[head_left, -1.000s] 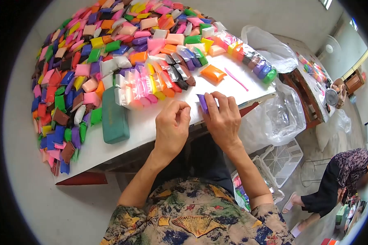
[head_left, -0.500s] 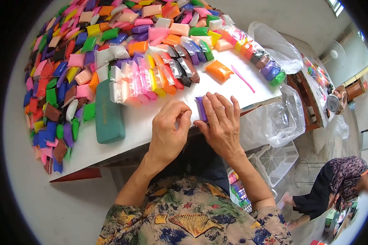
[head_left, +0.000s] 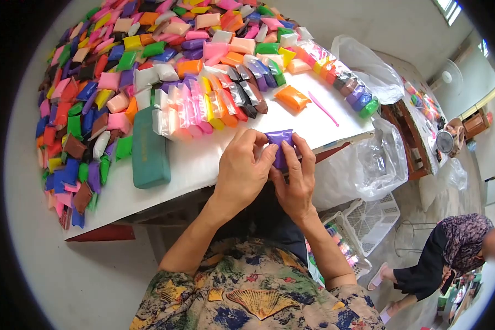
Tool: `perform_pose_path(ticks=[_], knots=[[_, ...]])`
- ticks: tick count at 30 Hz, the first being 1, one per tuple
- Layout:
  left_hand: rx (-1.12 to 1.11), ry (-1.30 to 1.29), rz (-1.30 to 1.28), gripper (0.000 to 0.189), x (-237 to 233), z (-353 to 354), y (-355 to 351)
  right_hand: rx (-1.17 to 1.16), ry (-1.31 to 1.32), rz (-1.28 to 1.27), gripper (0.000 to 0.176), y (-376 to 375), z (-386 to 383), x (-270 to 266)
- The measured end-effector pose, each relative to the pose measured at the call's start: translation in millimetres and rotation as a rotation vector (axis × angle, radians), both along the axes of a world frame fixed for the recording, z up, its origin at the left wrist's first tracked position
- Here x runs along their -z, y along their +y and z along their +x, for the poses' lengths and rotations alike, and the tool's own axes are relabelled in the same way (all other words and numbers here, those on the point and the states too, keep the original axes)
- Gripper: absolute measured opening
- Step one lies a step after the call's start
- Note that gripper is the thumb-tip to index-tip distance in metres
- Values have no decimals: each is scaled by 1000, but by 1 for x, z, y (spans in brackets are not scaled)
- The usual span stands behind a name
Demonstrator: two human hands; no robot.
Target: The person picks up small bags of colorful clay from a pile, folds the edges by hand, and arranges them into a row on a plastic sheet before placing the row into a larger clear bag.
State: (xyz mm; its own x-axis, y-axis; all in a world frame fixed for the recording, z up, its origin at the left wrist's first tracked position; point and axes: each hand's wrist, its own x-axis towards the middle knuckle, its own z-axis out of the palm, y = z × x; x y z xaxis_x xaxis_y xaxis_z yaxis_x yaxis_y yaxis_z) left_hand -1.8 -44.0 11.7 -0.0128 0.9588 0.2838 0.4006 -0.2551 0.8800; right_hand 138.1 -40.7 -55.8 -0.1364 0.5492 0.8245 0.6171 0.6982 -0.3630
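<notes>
A purple packet [head_left: 280, 144] is held between my two hands at the table's front edge. My left hand [head_left: 243, 168] pinches its left side with thumb and fingers. On the right side, my right hand [head_left: 296, 179] closes its fingers and thumb on the same packet. Just beyond lie an orange packet [head_left: 292, 97] and a pink plastic tool [head_left: 323, 108] on the white table top [head_left: 198, 159]. Rows of clear-wrapped coloured packets [head_left: 217, 107] lie to the left, beside a green case [head_left: 150, 148].
A large heap of coloured packets [head_left: 110, 81] covers the left and back. A filled clear bag [head_left: 344, 80] lies at the right edge. Plastic bags [head_left: 371, 165] hang beside the table, above white baskets [head_left: 373, 220]. Another person [head_left: 451, 250] bends at the lower right.
The purple packet has been lifted off the table and both hands now grip it. My right hand, flat over it before, has curled its fingers, and my left hand has moved right to it.
</notes>
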Motion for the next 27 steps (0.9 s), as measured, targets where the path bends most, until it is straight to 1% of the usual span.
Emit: perform_pose_path(ticks=[2, 5, 8, 10, 13, 16, 17, 19, 20, 22, 23, 26, 27], knots=[[75, -285, -202, 19, -4, 2, -2, 0, 54, 20, 63, -1, -1, -1], [133, -531, -76, 22, 12, 4, 0, 11, 74, 93, 60, 0, -2, 1], [108, -554, -34, 24, 15, 6, -1, 7, 54, 175, 60, 3, -1, 4], [106, -520, 9, 24, 13, 6, -3, 19, 21, 238, 59, 4, 0, 3], [110, -490, 74, 25, 11, 5, -2, 8, 3, 263, 59, 5, 3, 5], [114, -486, 95, 26, 12, 6, 2, -35, 59, 181, 60, 4, 2, -1], [114, -487, 95, 26, 12, 7, 4, -32, 26, 159, 59, 4, 2, -4], [52, -376, 34, 25, 6, 8, 10, -27, -38, 117, 59, 6, 5, -10], [20, -321, 2, 25, 5, 8, 12, 14, -97, 92, 59, 7, 4, -11], [-62, -24, 175, 25, 14, 7, 18, 95, -216, 37, 60, 10, 4, -11], [-102, 125, 262, 25, 17, 6, 20, 119, -235, 41, 60, 12, 3, -9], [-40, 94, 276, 23, 13, 1, 8, 95, -273, -25, 63, 10, 4, -22], [-52, 148, 306, 22, 15, -3, 4, 28, -188, -63, 62, 9, 6, -25]])
